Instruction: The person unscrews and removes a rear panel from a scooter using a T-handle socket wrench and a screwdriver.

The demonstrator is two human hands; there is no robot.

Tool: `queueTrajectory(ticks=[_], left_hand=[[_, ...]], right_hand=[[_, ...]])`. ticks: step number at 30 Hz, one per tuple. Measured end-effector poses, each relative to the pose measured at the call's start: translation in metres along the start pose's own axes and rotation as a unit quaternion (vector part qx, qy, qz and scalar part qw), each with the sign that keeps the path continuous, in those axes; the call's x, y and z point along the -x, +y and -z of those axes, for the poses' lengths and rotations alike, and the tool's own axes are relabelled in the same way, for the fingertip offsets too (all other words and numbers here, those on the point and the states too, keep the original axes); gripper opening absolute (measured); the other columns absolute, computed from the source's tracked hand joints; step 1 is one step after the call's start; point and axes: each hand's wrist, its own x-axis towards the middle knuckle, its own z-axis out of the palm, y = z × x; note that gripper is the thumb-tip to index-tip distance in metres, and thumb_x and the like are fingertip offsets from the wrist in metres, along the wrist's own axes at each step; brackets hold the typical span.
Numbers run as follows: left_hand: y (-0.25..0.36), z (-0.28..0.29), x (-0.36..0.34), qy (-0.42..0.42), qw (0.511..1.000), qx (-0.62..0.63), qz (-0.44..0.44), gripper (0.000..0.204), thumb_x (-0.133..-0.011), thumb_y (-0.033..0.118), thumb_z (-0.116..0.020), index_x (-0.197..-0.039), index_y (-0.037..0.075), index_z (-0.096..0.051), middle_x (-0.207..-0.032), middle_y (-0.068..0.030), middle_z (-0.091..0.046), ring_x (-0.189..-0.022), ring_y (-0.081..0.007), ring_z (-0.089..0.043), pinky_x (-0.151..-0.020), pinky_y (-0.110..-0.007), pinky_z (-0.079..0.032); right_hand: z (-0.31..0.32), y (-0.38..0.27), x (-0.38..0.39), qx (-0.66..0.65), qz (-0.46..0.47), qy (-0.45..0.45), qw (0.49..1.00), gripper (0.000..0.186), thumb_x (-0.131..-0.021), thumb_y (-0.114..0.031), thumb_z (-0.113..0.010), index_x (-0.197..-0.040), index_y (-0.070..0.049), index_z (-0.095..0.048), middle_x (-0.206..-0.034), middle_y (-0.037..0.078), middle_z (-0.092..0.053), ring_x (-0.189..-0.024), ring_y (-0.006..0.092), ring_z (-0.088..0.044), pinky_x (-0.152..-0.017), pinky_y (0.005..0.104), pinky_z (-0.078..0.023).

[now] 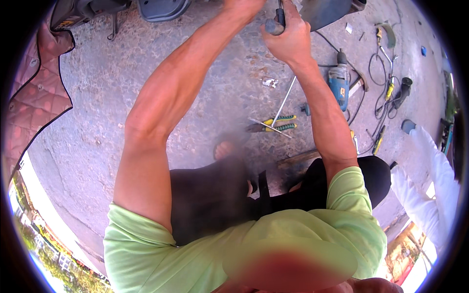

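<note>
My right hand [292, 41], near the top edge, is closed around a dark-handled tool [280, 17] with a thin shaft pointing up. A rounded grey end [274, 27] shows beside its thumb side; I cannot tell whether it belongs to the same tool. Just to the left, my left hand [245, 5] is cut off by the top edge, so its fingers and anything in them are hidden. A dark curved panel [325, 13] lies right of my right hand. Both arms stretch forward over the concrete floor.
Below my right forearm lie yellow-green-handled pliers [279, 125] and a silver T-handle wrench [283, 105]. A blue electric drill [338, 87], a hammer [358, 86] and tangled cords [383, 105] lie to the right. Another person's white-clad leg [425, 195] is at far right; a quilted cover [46, 83] hangs left.
</note>
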Motion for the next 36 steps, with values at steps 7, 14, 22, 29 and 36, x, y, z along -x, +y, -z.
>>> queueTrajectory(ticks=[7,14,22,29,36], left_hand=[[-0.003,-0.001,-0.004,-0.012,1.000,0.025,-0.004,0.023,-0.095,-0.001,-0.061,-0.118,-0.004,-0.064,-0.101,-0.0126,-0.073,-0.085,-0.0195,-0.070,-0.075,-0.033,-0.059],[0.003,-0.003,-0.001,0.000,0.998,-0.035,-0.048,0.020,-0.096,0.000,-0.061,-0.115,-0.005,-0.064,-0.100,-0.0119,-0.074,-0.086,-0.0185,-0.070,-0.075,-0.033,-0.058],[-0.001,-0.001,-0.003,0.010,0.999,-0.032,-0.003,0.018,-0.096,0.000,-0.062,-0.112,-0.006,-0.063,-0.096,-0.0130,-0.073,-0.082,-0.0181,-0.069,-0.072,-0.032,-0.057],[0.000,-0.010,-0.002,0.016,0.999,-0.028,-0.012,0.015,-0.096,0.000,-0.062,-0.110,-0.007,-0.062,-0.095,-0.0138,-0.072,-0.076,-0.0190,-0.069,-0.069,-0.032,-0.057],[0.002,0.000,0.002,0.027,0.999,-0.033,-0.003,0.016,-0.096,0.000,-0.061,-0.111,-0.006,-0.062,-0.093,-0.0144,-0.072,-0.074,-0.0182,-0.070,-0.068,-0.032,-0.059]], right_hand=[[-0.028,0.004,0.004,-0.721,-0.195,0.046,0.663,0.049,-0.084,-0.011,-0.054,-0.130,0.003,-0.058,-0.078,0.000,-0.053,-0.069,0.0158,-0.052,-0.069,0.0312,-0.044],[-0.021,-0.007,0.002,-0.931,-0.189,-0.004,0.311,0.027,-0.087,-0.022,-0.047,-0.104,-0.005,-0.061,-0.054,-0.014,-0.042,-0.053,0.0052,-0.044,-0.061,0.0267,-0.036],[-0.015,0.008,0.005,-0.769,-0.163,-0.022,0.618,0.052,-0.090,-0.016,-0.046,-0.138,0.002,-0.050,-0.059,-0.011,-0.039,-0.052,0.0065,-0.036,-0.062,0.0267,-0.037],[0.027,0.034,-0.009,-0.016,0.115,-0.029,0.993,0.085,-0.071,-0.005,-0.068,-0.152,0.001,-0.043,-0.118,0.021,-0.072,-0.096,0.0330,-0.073,-0.080,0.0422,-0.056],[0.041,-0.005,-0.016,0.059,-0.039,-0.135,0.988,0.084,-0.071,-0.004,-0.065,-0.152,0.002,-0.043,-0.115,0.024,-0.072,-0.104,0.0300,-0.072,-0.084,0.0384,-0.054]])
